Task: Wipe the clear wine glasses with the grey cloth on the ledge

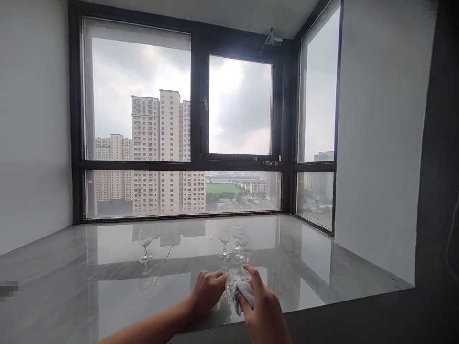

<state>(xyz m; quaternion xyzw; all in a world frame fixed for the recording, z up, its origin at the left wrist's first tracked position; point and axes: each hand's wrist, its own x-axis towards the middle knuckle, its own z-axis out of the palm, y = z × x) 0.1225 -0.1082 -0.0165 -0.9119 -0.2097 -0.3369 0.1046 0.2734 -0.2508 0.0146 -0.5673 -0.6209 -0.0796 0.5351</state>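
Close to the sill's front edge, my left hand (210, 289) is closed on a clear stemmed glass (228, 286), which is tilted and partly hidden by my fingers and a cloth. My right hand (261, 306) grips the grey-white cloth (245, 290), bunched up and pressed against the glass. Its index finger is raised above the cloth. Just beyond my hands a stemmed glass (224, 239) stands upright, with another glass (236, 234) and a third glass (242, 248) to its right. Farther left, one more glass (145, 246) stands by itself.
The glossy grey stone sill (118, 286) mirrors the window and the glasses. Dark window frames (179, 166) run along the back and right. White walls (376, 143) close in both sides. A small pixelated patch (9, 290) lies at the left edge.
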